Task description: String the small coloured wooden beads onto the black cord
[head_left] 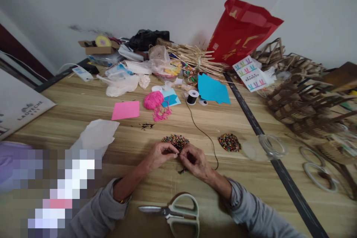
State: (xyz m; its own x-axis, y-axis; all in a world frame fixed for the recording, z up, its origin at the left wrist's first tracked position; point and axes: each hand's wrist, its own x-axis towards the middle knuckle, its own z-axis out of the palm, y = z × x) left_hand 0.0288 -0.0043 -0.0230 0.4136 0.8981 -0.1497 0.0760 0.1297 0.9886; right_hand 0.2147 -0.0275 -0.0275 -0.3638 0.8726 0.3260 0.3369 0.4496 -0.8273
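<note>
My left hand (163,155) and my right hand (196,161) meet at the fingertips over the table, both closed in a pinch. Whatever is between the left fingertips is too small to make out. A short dark end of a beaded string (182,171) hangs under my right fingers, which seem to grip it. Just behind the hands lies a pile of multicoloured beads (175,140), partly covered by them. A black cord (205,133) runs from a spool (192,97) round to my right wrist, where it goes out of sight. Scissors (170,212) lie nearest me, blades pointing left.
Another bead coil (229,142) sits to the right, beside clear rings (272,145). Pink yarn (154,100), a pink paper (125,110) and blue sheets (214,88) lie further back. Bags and sticks line the wall; woven baskets (298,108) stand at right.
</note>
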